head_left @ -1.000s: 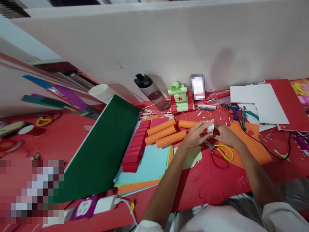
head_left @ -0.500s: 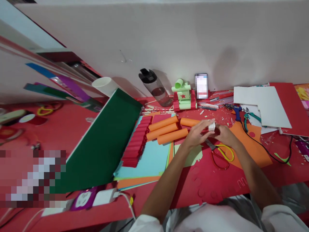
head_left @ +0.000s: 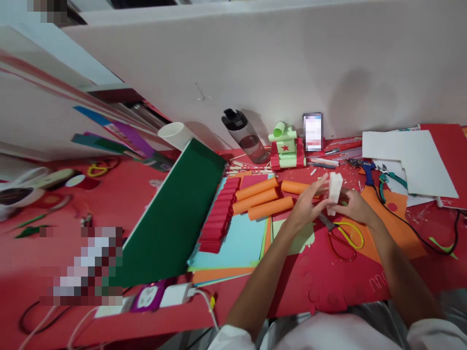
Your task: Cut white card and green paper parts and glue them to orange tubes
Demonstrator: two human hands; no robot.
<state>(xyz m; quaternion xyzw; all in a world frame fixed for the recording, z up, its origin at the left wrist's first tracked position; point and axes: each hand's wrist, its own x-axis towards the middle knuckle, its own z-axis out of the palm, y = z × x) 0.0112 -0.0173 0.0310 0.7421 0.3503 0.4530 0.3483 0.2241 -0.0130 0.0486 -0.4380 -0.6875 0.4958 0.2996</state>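
As the white piece [head_left: 335, 188] is gripped by the left hand [head_left: 305, 204] and right hand [head_left: 356, 206], just beyond the scissors [head_left: 330, 225], its shaping seems left unfinished, though detail is blurred. To the left, four orange rolls [head_left: 255, 201] are already formed; farther off, a green-and-red model [head_left: 286, 148] is assembled.

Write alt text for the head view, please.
A person's left hand and right hand hold a white piece upright over a red table, near scissors with one red and one yellow handle. Orange tubes and pleated red paper lie to the left; a phone stands at the back.
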